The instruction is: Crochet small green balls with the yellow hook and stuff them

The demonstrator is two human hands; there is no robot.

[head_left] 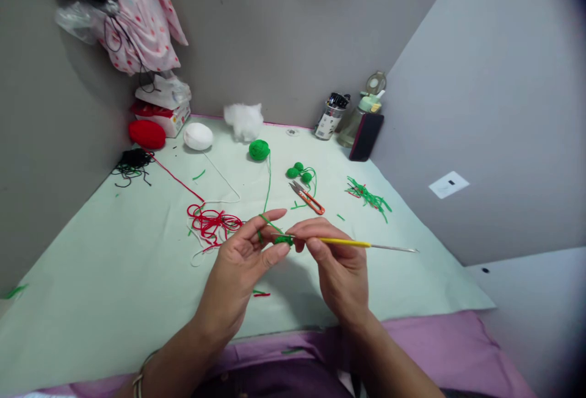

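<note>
Between thumb and fingers, my left hand [247, 251] pinches a small green crochet piece [284, 240], with green yarn looped over its raised index finger. My right hand [336, 257] is closed on a crochet hook [348, 242] with a yellow handle; its back metal end points right, and its front tip meets the green piece. From the left hand the yarn runs up to a green yarn ball [259, 150]. Just beyond the hands lie orange-handled thread snips [307, 198] and several small green crocheted balls [293, 173] with a yarn tail.
Left on the table [137, 276] are a red yarn ball [147, 134], white yarn ball [198, 136], black yarn [133, 163] and tangled red yarn [215, 222]. Behind are stuffing [245, 121], a pen holder [327, 118], bottle [354, 120] and phone [366, 137]. Green scraps [368, 196] lie right.
</note>
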